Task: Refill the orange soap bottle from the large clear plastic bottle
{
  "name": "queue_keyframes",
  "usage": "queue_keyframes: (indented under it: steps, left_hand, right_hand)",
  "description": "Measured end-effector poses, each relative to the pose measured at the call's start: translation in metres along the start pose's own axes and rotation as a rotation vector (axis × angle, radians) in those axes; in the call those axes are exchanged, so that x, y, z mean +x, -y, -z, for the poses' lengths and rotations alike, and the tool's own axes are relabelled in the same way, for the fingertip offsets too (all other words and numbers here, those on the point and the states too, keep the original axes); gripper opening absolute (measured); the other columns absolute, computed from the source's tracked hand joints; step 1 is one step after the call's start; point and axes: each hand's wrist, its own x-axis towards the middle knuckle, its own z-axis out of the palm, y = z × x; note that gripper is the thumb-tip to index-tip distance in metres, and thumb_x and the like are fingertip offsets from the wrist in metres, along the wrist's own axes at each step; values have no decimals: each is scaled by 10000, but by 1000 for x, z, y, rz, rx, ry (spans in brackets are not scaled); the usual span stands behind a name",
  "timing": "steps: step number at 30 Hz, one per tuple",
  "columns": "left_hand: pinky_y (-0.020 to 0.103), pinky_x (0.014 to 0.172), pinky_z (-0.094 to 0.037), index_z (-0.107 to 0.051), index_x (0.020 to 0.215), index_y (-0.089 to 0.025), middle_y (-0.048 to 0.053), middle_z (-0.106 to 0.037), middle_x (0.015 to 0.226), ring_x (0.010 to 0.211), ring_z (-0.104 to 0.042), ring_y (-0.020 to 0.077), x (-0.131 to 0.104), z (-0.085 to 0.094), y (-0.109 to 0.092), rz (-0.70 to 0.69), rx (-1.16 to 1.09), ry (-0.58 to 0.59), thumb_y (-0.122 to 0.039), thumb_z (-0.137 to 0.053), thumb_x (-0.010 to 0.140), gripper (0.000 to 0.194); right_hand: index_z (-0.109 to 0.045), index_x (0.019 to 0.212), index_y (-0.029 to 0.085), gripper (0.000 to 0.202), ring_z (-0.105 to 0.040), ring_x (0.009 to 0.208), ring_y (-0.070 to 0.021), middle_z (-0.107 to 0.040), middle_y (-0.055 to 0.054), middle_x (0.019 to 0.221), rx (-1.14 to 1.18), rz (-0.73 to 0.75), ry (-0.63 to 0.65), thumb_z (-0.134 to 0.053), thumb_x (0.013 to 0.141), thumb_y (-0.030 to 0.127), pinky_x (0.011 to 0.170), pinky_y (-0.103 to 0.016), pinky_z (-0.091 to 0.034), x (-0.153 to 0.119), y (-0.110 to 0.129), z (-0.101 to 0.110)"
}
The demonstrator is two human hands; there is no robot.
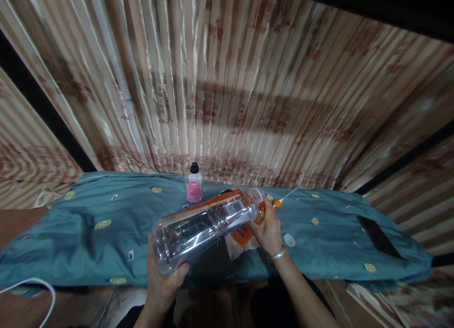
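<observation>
A large clear plastic bottle (202, 231) with an orange-edged label lies tilted across both hands, its open mouth up to the right. My left hand (161, 276) is closed around its base, thumb along the underside. My right hand (267, 228) is closed at the mouth, with a small amber see-through thing (260, 213) between its fingers and the bottle's neck; its kind is not clear. Just beyond the right fingers shows an orange cap piece (276, 203) with a thin pale tube (291, 193). Under the bottle, a white packet with orange print (241, 245) is partly hidden.
A clear bottle with pink label and black cap (193, 188) stands at the back of the teal patterned cloth (81, 233). Right of my wrist lies a white round lid (289, 240), farther right a dark phone (379, 236). Behind hangs a striped curtain (227, 82).
</observation>
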Motion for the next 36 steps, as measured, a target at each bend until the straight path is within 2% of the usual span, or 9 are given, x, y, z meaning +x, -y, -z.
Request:
queue_keyframes:
  steps: [6,12,15,18,22,27,34,36]
  left_hand:
    - [537,954,-569,-598,1273,-219,115,-730,1149,1059,-710,385,-1,-3,-1,31,1,-70,-594,-833,574,826]
    - [564,991,-546,-571,1309,-210,138,-722,1181,1103,-697,409,-2,-3,1,70,-14,-63,-583,-844,570,872]
    - [569,1007,-539,-566,1313,-211,148,-701,1246,1154,-681,419,-2,1,4,38,1,-20,-553,-846,592,845]
    - [562,991,-553,-561,1323,-212,147,-699,1253,1159,-683,414,-2,2,3,11,36,6,-543,-834,621,822]
    - [569,962,-565,-589,1277,-200,147,-720,1187,1110,-700,426,-2,0,0,13,37,-67,-589,-839,573,842]
    - [549,951,-577,-557,1324,-228,124,-738,1173,1086,-713,402,-1,0,-2,45,-14,3,-543,-841,602,837]
    - [523,864,-619,-595,1295,-226,111,-742,1107,999,-736,386,0,-1,-5,10,-1,23,-553,-855,589,820]
    - [518,876,-617,-586,1306,-221,118,-734,1134,1028,-731,386,0,-3,-8,10,-7,40,-561,-852,603,825]
  right_hand:
    - [-498,1420,184,666,-722,1124,-315,-705,-157,1262,-21,-38,17,-679,858,492,966,-472,-595,-1,3,1]
    - [-498,1414,177,661,-707,1151,-318,-693,-168,1268,-22,-16,18,-665,872,517,982,-482,-585,-1,3,3]
    - [-496,1412,173,665,-701,1160,-324,-687,-174,1265,-17,-6,32,-643,885,551,993,-496,-578,-1,2,3]
    - [-492,1413,173,683,-707,1142,-325,-689,-174,1255,-11,2,34,-644,882,576,986,-498,-581,-1,2,4]
    - [-494,1407,166,690,-700,1161,-329,-687,-183,1268,-10,14,26,-641,882,587,993,-500,-577,0,2,3]
    - [-494,1410,172,669,-711,1146,-326,-694,-177,1274,-28,13,20,-651,882,552,971,-485,-590,-1,0,3]
    - [-500,1410,172,644,-725,1110,-313,-711,-166,1249,-21,36,11,-655,893,523,956,-469,-599,-2,-4,2]
    - [-508,1401,163,644,-730,1091,-315,-718,-169,1232,-23,45,1,-657,889,523,943,-466,-604,-2,-5,2]
